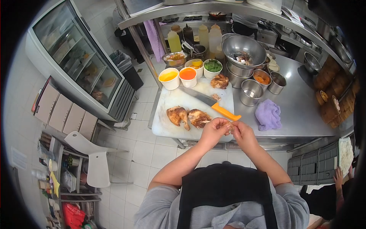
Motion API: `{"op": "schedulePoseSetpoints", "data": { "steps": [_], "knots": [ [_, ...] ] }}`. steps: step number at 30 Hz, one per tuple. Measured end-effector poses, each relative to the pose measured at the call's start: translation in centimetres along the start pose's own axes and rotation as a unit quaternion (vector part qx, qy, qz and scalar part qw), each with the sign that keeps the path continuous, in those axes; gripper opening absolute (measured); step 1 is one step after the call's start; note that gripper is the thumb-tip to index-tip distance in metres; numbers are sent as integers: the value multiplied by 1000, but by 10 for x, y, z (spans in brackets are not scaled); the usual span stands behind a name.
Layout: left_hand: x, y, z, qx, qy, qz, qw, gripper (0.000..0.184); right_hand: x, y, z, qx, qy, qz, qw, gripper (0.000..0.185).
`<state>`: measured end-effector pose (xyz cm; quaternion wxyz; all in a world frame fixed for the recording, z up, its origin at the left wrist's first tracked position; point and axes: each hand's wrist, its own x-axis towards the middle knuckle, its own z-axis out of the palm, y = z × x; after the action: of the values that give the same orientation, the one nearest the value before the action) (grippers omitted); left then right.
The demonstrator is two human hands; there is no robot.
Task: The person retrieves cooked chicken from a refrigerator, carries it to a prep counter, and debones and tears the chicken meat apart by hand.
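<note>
My left hand [216, 129] and my right hand [243, 133] meet over the front edge of the white cutting board [162, 128]. Fingers of both are pinched together around something small that I cannot make out. Just left of them, two browned pieces of roast chicken lie on the board: a leg piece [177, 115] and another piece [198, 118]. Beyond my fingers rests a knife with an orange handle [225, 113], its blade pointing to the far left. A third browned chicken piece [219, 81] and a small scrap [216, 97] sit toward the back of the board.
Tubs of yellow sauce [168, 77], orange sauce [188, 75] and green leaves [212, 67] line the back. A large steel bowl [244, 47] with scraps stands behind a steel pot [251, 93]. A purple cloth [268, 114] lies right. Another person's hand [338, 177] touches a grey crate [312, 166].
</note>
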<state>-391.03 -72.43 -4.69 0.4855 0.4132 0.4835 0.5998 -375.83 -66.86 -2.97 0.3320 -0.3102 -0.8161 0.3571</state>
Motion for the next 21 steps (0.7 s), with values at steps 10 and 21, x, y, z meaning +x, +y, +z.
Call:
{"op": "schedulePoseSetpoints", "data": {
  "steps": [10, 21],
  "knots": [
    [-16, 9, -11, 15, -21, -8, 1000, 16, -10, -17, 9, 159, -57, 210, 963, 20],
    [-9, 16, -9, 54, -86, -4, 995, 15, -7, -9, -9, 322, -131, 252, 903, 23]
  ]
}}
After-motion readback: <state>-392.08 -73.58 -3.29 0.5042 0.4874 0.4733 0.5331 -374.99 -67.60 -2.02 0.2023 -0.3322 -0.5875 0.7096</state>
